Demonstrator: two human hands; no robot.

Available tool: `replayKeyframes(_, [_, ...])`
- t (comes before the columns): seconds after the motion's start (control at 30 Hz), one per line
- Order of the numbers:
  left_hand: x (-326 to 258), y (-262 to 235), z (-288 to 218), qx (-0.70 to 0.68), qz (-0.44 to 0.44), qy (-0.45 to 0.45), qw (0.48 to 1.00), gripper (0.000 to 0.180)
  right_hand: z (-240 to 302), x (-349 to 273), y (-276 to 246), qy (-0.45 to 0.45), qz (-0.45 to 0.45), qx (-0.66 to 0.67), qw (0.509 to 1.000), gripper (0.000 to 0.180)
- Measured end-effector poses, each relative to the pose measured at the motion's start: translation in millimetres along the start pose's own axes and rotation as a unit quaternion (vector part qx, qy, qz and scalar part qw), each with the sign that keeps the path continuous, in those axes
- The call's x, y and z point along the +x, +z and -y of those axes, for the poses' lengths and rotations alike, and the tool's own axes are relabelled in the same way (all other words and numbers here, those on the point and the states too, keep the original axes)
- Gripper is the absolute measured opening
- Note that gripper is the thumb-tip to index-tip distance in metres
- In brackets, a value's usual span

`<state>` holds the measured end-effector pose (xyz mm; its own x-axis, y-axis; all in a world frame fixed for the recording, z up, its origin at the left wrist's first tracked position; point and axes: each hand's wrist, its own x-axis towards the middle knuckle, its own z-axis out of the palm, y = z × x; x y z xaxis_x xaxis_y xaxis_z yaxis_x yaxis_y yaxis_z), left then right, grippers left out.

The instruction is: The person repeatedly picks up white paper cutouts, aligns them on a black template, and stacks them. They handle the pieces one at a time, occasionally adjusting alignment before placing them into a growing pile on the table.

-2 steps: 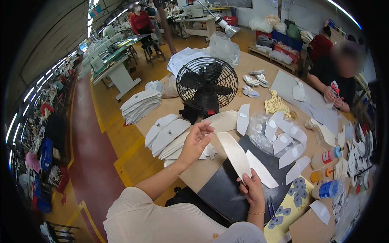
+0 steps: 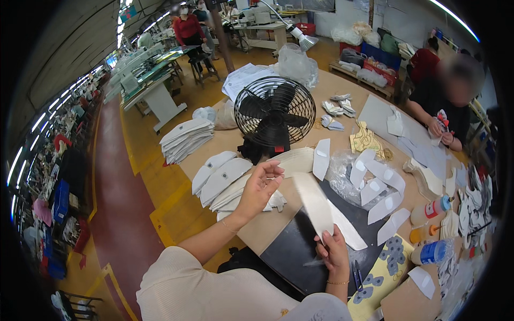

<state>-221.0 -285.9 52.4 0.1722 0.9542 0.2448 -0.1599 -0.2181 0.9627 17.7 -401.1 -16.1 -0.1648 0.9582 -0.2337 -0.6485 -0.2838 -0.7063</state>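
Observation:
My right hand grips the lower end of a cream-white curved fabric piece between thumb and fingers, over a black mat. The upper end of the piece is smeared by motion. A second white piece lies on the mat, partly behind the held one. My left hand is raised to the left of the held piece, fingers loosely bent and apart, with nothing visible in it. Beyond the hands is a stack of cream pieces. Left of my left hand lie grey-white pieces with small dark marks.
A black caged fan stands beyond my hands. Clear plastic and grey-white pieces lie to the right, near bottles and dark-handled snips. Across the table a person in black handles a small piece.
The upper end of the held piece has swung right, away from my left hand's fingertips. Both hands stay almost in place.

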Motion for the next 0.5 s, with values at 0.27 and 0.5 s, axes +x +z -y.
replayKeyframes(0.27, [5, -1, -10, -0.001, 0.019, -0.011, 1.0, 0.037, -4, -1, -17, -0.115, 0.187, 0.211, 0.952, 0.02])
replayKeyframes(0.5, [6, -2, -9, 0.01, 0.039, -0.016, 0.999, 0.026, -1, -4, -12, -0.084, 0.157, 0.148, 0.973, 0.02])
